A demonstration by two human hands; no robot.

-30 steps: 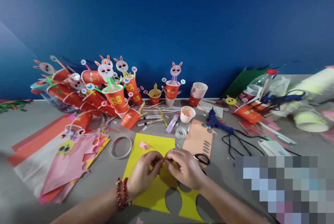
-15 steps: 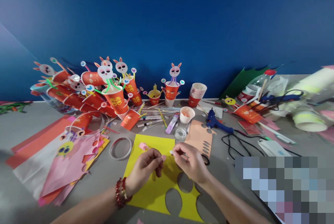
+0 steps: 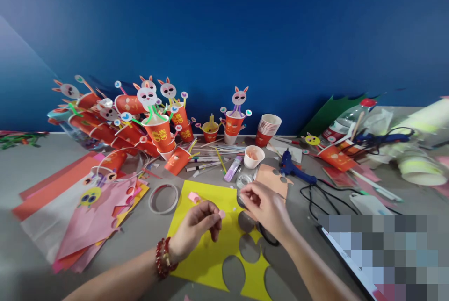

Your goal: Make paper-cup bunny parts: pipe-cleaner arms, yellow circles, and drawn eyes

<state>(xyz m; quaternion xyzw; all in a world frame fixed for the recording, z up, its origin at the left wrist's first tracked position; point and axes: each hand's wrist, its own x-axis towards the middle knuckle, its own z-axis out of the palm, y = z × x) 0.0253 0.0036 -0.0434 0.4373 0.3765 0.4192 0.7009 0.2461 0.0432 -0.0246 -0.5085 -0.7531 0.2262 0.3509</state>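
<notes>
A small round piece of pink paper (image 3: 222, 214) is pinched between the thumb and finger of my left hand (image 3: 201, 224). That hand hovers over a yellow sheet (image 3: 199, 259) with round holes cut along its right side. My right hand (image 3: 264, 205) is over the sheet's upper right edge, fingers curled together; what they hold, if anything, is hidden. Beneath it shows a black loop (image 3: 270, 240), perhaps a scissors handle. A tiny white scrap (image 3: 234, 209) appears between the hands. Near the sheet's top left lies a folded pink paper piece (image 3: 193, 197).
Left of the sheet are a tape roll (image 3: 163, 199) and stacked coloured papers (image 3: 91, 226). Behind stand red paper cups (image 3: 157, 133) with rabbit faces, a glue stick (image 3: 233, 169) and a white cup (image 3: 254, 157). To the right is a blue glue gun (image 3: 296, 170) with a looping cord.
My right hand has moved away from my left, to the right, and the white scrap is out of its fingertips. The black loop shows lower down. My left hand still holds the pink paper.
</notes>
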